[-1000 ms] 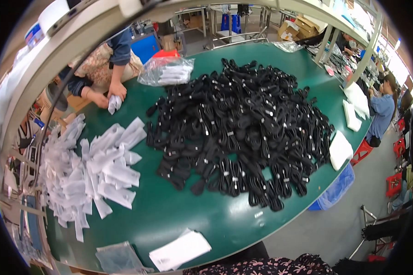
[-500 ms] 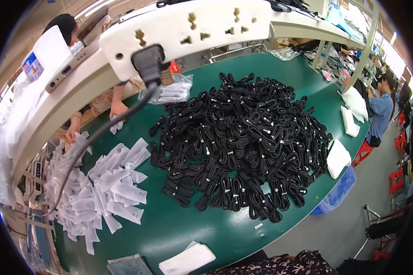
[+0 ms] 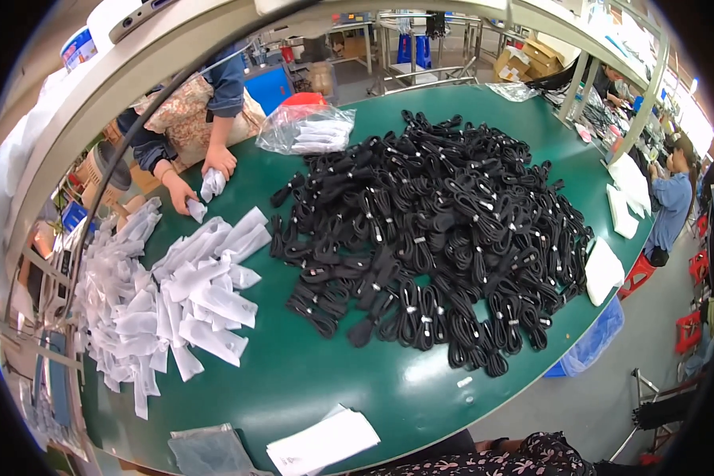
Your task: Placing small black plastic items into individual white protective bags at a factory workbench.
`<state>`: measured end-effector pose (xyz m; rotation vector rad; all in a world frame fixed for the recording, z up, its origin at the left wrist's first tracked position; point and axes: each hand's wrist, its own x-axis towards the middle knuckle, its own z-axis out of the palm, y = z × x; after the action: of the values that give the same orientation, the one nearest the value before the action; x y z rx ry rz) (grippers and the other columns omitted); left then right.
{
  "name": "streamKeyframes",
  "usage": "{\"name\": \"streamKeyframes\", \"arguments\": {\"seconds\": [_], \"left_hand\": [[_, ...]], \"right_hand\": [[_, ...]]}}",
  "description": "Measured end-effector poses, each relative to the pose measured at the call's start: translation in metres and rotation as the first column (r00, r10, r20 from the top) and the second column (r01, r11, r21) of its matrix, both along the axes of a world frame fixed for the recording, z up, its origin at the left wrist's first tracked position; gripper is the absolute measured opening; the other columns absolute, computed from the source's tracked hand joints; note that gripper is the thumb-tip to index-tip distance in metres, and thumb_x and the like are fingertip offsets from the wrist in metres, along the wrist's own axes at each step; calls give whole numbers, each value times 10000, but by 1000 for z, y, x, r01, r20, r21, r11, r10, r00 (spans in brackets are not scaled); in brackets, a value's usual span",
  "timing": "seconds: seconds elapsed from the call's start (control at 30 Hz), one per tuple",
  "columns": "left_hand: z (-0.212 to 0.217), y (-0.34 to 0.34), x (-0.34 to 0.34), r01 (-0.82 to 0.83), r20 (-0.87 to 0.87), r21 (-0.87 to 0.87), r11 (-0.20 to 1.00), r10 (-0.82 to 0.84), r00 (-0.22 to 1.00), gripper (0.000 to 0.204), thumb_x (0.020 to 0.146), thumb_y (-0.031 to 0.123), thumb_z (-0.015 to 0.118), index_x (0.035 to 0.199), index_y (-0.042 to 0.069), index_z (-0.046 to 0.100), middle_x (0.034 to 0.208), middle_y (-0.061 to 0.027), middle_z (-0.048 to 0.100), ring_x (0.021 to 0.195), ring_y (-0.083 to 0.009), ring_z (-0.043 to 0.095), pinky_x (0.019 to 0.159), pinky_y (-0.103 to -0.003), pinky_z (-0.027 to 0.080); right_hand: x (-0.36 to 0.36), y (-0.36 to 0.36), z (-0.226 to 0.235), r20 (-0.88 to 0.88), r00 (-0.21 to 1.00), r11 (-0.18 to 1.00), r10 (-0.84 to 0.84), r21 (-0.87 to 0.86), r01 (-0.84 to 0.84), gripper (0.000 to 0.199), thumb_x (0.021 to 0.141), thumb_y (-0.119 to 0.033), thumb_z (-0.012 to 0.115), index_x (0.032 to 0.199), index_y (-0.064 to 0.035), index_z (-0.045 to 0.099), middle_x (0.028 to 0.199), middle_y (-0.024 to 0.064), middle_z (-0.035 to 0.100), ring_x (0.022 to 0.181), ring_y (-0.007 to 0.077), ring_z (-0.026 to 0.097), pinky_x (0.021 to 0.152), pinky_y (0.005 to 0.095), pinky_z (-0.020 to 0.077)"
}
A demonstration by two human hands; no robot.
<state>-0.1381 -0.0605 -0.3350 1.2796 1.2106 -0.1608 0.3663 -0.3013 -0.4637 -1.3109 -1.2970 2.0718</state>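
Neither of my hands is in the picture; only dark flower-patterned clothing point(image 3: 523, 460) shows at the lower edge. A large heap of coiled black cables point(image 3: 452, 238), many with small pale ties or ends, covers the middle of the green table point(image 3: 333, 389). To its left lies a pile of narrow whitish translucent packets point(image 3: 206, 293). Close to the near edge are a flat stack of white sheets or bags point(image 3: 323, 440) and a greyish clear bag point(image 3: 210, 452). Across the table, a co-worker's hands point(image 3: 198, 178) hold small white packets.
A clear bag of white packets point(image 3: 321, 135) lies at the far edge. White bags point(image 3: 604, 270) line the right edge, beside a blue-lined bin point(image 3: 587, 345). A pale shelf beam point(image 3: 135, 87) and a dark cord point(image 3: 127, 147) cross the upper left. Another person point(image 3: 670, 198) sits at far right.
The view has tilted, so the power strip has left the picture and more of the far side shows. The co-worker's hands have come closer together over the packets.
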Motion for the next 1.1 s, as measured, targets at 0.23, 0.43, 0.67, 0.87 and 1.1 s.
{"name": "streamKeyframes", "arguments": {"seconds": [0.23,0.43,0.67,0.87,1.1], "left_hand": [[-2,63,17,-30,68,34,999,27,997,523,956,313,480,1384,13,492,1300,-103,610,1178,-228,543,1008,-375,421],[8,52,-5,-32,54,-10,999,32,998,526,956,318,481,1385,13,490,1301,-105,610,1181,-230,541,1010,-375,420],[-16,28,-15,-81,69,6,997,81,994,530,957,322,483,1387,13,488,1302,-107,609,1184,-233,540,1013,-376,419],[-36,18,-5,-146,113,41,988,141,984,533,957,327,484,1389,13,486,1302,-109,609,1188,-235,539,1015,-377,418],[-36,86,1,-193,171,111,975,172,970,537,958,332,485,1391,13,483,1303,-111,608,1191,-237,537,1018,-378,416]], "right_hand": [[26,67,30,45,998,999,-45,-8,45,343,795,-177,702,1092,-7,684,1026,51,705,932,209,624,813,371,499],[1,39,52,20,994,990,-104,-90,105,327,801,-172,695,1084,-10,687,1015,48,706,918,207,626,804,371,501],[-1,28,41,17,992,985,-127,-119,129,308,807,-167,685,1074,-13,691,1003,44,708,901,204,628,794,371,503],[19,41,42,40,991,985,-126,-115,130,293,813,-163,677,1066,-16,695,992,40,709,887,201,630,785,370,504],[43,119,61,60,986,984,-158,-77,162,275,820,-158,668,1056,-19,699,980,36,711,871,199,632,775,370,506]]}}
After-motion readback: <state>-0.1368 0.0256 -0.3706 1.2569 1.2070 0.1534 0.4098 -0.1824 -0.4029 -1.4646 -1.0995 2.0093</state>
